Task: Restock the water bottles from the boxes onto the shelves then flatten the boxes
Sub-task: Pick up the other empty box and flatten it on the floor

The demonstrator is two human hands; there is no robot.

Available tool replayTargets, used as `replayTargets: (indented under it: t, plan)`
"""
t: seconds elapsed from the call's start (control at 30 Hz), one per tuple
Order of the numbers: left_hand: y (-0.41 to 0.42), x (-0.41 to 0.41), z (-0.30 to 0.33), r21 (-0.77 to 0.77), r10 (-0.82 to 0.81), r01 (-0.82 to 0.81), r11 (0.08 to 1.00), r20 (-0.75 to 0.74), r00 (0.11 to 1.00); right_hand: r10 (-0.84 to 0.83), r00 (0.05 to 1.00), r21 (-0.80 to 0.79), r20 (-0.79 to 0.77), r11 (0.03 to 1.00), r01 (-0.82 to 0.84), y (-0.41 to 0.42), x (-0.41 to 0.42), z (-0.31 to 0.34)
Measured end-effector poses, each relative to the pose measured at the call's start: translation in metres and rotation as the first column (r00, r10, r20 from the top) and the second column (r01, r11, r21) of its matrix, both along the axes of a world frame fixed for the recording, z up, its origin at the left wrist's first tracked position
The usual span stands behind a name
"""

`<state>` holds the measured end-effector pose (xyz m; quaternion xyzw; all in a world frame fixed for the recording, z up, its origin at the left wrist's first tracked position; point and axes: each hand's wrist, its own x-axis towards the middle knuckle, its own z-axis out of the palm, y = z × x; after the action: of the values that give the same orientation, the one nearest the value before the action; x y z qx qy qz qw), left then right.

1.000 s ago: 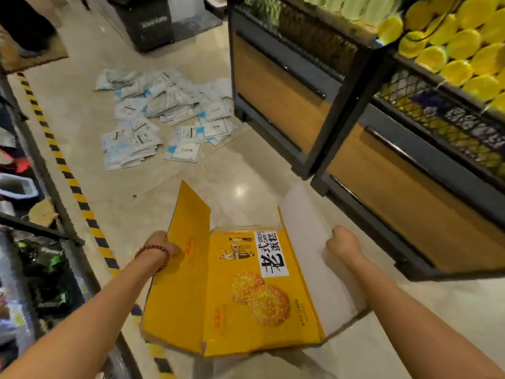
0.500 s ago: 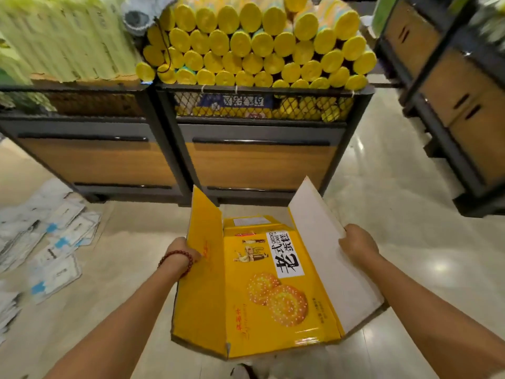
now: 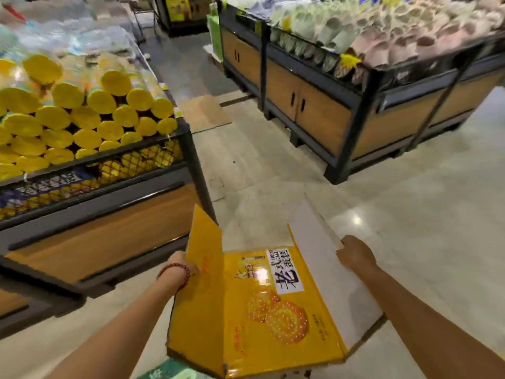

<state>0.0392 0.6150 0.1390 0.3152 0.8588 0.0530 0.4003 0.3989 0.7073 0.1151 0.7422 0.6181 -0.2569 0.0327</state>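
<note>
Currently, status by part:
left hand [image 3: 182,265]: fingers wrapped onto the outer face of the left flap, closed on it; fingertips hidden behind the card, beaded bracelet [image 3: 177,272] at the wrist
right hand [image 3: 355,254]: closed over the far edge of the right flap, thumb side up; fingers curl under, out of sight
box [image 3: 262,302]: yellow cake carton, held out in front between both hands, above the floor, printed panel up
left flap [image 3: 203,272]: yellow, standing up steeply
right flap [image 3: 328,272]: white inner face showing, splayed outward
contents: none visible; looks empty, but I can't see under the panel
water bottles: none identifiable in view; picture is blurred
left display [image 3: 90,214]: stacked yellow tubes, just beside the left arm
right display [image 3: 341,110]: wrapped goods on top, well apart across the aisle
brown cardboard sheet [image 3: 205,113]: flat on the floor further up the aisle
step in hand (judgement): flattening and carrying off this carton
how to do it well: keep both grips near the fold lines, press flaps down along existing creases, collapse panel evenly so it lies flat, don't tear corners
risk: one-sided grip lets the card twist or spring open
</note>
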Motion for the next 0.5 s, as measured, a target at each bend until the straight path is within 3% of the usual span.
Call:
replayTargets:
  t: [0.27, 0.5]
  plan:
    - [0.155, 0.097, -0.017, 0.017, -0.144, 0.143, 0.990, 0.032, 0.989, -0.133, 0.991, 0.051, -0.024, 0.990, 0.134, 0.094, 0.111, 0.013]
    - [0.307, 0.117, -0.040, 0.062, -0.250, 0.247, 0.967, 0.043, 0.967, -0.212, 0.977, 0.065, -0.007, 0.975, 0.212, 0.201, 0.139, 0.010]
